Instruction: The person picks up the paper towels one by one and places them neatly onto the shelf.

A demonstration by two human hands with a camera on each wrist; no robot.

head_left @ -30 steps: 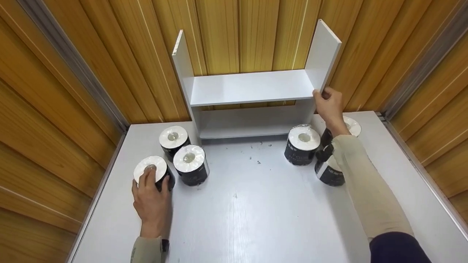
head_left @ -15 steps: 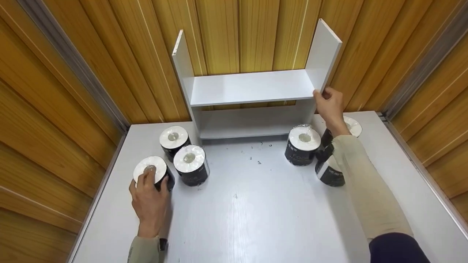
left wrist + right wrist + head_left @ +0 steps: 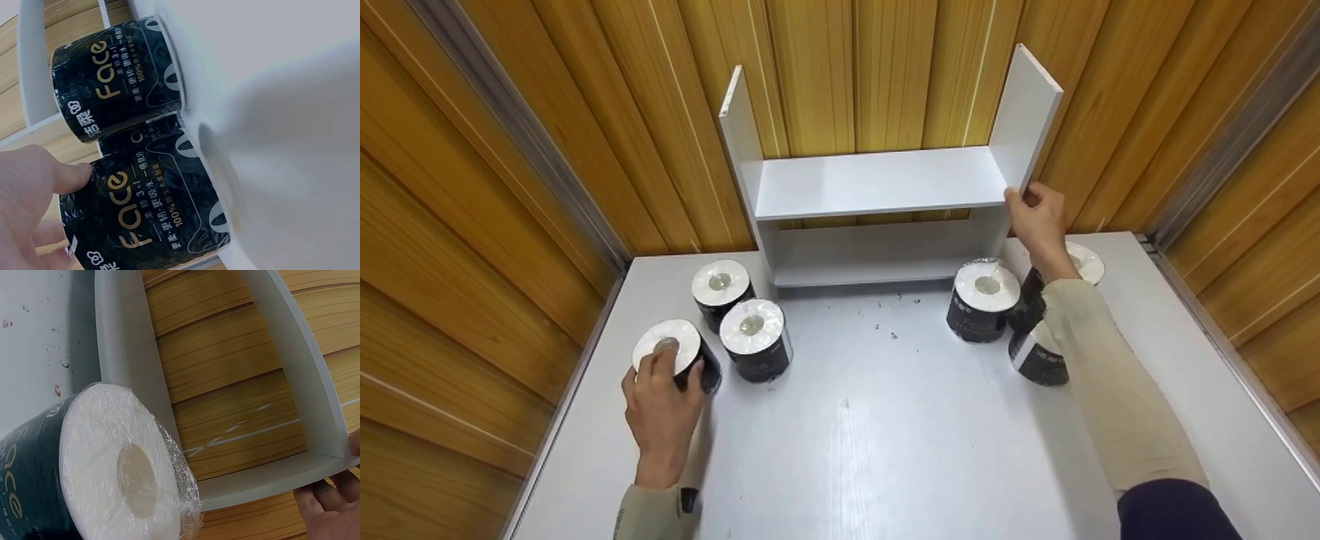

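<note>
My left hand (image 3: pixel 662 412) grips a wrapped toilet paper roll (image 3: pixel 684 339) standing upright at the front left, fingers over its top and thumb at its side. In the left wrist view the thumb lies against the black wrapper of this roll (image 3: pixel 146 208). My right hand (image 3: pixel 1041 225) pinches the right side panel of a white shelf unit (image 3: pixel 877 180) near its middle board. In the right wrist view the fingers lie behind the panel and the thumb is partly cut off at the frame edge.
Two more rolls, one in front (image 3: pixel 757 356) and one behind (image 3: pixel 722 283), stand close by the held one. Right of the shelf front is another roll (image 3: pixel 979 315), with two partly hidden by my right arm. Wood-patterned walls (image 3: pixel 885 75) enclose the white table (image 3: pixel 870 450).
The head view has shifted slightly. My left wrist has moved a little to the left while the fingers stay on the roll. The right hand keeps its hold on the panel.
</note>
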